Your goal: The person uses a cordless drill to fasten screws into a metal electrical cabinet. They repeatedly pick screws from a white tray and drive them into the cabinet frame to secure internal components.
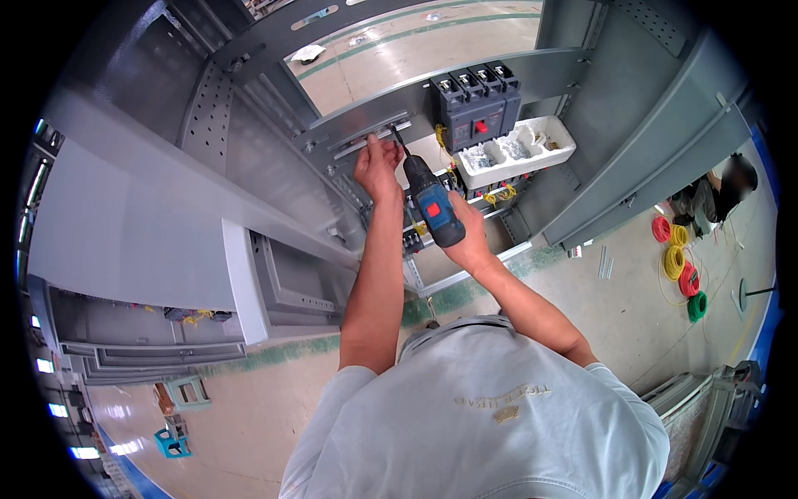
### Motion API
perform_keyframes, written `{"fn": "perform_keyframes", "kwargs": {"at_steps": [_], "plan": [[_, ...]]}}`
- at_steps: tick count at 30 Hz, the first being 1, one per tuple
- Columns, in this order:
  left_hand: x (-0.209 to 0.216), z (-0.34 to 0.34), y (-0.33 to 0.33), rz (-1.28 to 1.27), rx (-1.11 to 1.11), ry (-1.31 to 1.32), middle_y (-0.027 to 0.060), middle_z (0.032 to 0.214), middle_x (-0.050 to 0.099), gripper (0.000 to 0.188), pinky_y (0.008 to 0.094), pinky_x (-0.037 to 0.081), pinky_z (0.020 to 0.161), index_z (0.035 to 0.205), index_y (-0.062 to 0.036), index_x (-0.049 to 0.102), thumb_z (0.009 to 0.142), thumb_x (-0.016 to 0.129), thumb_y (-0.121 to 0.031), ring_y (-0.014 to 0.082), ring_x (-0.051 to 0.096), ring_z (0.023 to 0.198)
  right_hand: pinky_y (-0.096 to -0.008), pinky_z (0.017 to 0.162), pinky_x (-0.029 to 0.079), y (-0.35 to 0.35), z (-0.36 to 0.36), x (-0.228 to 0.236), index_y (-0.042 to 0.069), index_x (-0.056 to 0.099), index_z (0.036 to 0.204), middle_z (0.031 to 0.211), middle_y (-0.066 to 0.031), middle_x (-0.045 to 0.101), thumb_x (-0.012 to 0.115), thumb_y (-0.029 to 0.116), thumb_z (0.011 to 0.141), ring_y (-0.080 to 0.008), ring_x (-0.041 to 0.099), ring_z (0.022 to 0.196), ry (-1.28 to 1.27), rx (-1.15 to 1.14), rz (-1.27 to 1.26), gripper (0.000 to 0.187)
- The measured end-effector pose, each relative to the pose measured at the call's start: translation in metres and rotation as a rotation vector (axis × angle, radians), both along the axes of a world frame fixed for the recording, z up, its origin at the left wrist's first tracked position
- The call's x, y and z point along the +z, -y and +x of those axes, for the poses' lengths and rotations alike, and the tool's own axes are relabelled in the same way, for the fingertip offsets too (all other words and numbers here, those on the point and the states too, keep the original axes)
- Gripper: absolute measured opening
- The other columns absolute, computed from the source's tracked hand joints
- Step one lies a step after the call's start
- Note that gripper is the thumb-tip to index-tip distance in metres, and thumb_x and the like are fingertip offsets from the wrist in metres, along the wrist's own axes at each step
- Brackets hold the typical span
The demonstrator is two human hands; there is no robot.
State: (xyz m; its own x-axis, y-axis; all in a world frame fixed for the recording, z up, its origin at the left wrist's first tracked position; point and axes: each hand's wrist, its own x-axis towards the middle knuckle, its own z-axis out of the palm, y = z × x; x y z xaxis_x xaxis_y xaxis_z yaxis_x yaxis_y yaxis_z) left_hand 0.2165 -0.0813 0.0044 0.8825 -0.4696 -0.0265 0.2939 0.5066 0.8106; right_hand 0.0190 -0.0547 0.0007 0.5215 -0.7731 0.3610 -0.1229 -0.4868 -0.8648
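My right hand (470, 239) is wrapped round the grip of a blue and black cordless drill (432, 205). Its long thin bit points up and left, the tip meeting a short slotted metal rail (403, 126) on the grey crossbar. Beside the bit, my left hand (379, 170) has its fingers pinched together against the rail; what they hold, if anything, is hidden. Right of the drill tip, a dark grey circuit breaker (475, 112) with a red switch sits mounted on the same crossbar.
A white foam box (519, 154) with small hardware in its compartments stands below the breaker. Yellow wires (500, 196) hang beneath it. Grey cabinet panels (657, 141) close in both sides. Coloured wire coils (675, 262) lie on the floor at right, near a crouching person (706, 195).
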Motion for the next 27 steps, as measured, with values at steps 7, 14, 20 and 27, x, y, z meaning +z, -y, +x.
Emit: {"fn": "perform_keyframes", "kwargs": {"at_steps": [7,14,20,27], "plan": [[-0.004,0.004,0.001,-0.012,0.008,0.006,0.0106,0.083,0.067,0.033,0.0323,0.058,0.066,0.095,0.0009,0.062,0.101,0.066,-0.031,0.0209,0.068,0.07,-0.045,0.076,0.053,-0.001,-0.002,0.01,0.004,0.057,0.105,0.096,-0.0235,0.066,0.071,0.009,0.079,-0.0466,0.064,0.09,0.005,0.028,-0.086,0.03],[-0.004,0.005,0.002,0.014,0.034,0.019,0.0106,0.076,0.068,0.035,0.0301,0.056,0.057,0.088,0.0012,0.063,0.101,0.065,-0.031,0.0178,0.065,0.06,-0.0475,0.076,0.054,-0.001,-0.002,0.009,0.006,0.058,0.112,0.102,-0.0216,0.067,0.074,0.009,0.077,-0.0447,0.066,0.091,-0.045,0.003,-0.171,0.039],[-0.009,0.005,0.005,-0.025,0.016,0.024,0.0101,0.076,0.068,0.034,0.0301,0.057,0.059,0.088,0.0001,0.064,0.101,0.066,-0.031,0.0177,0.065,0.06,-0.0469,0.077,0.054,0.003,-0.005,0.007,0.006,0.058,0.112,0.103,-0.021,0.067,0.074,0.009,0.076,-0.0439,0.066,0.092,-0.057,0.021,-0.178,0.039],[-0.008,0.008,0.005,-0.065,-0.001,0.009,0.0099,0.079,0.067,0.034,0.0302,0.053,0.057,0.091,-0.0004,0.062,0.101,0.065,-0.032,0.0196,0.067,0.066,-0.0446,0.082,0.054,0.004,-0.009,0.006,0.003,0.061,0.122,0.108,-0.0194,0.067,0.076,0.011,0.076,-0.0415,0.066,0.097,0.052,0.04,-0.207,0.05]]}}
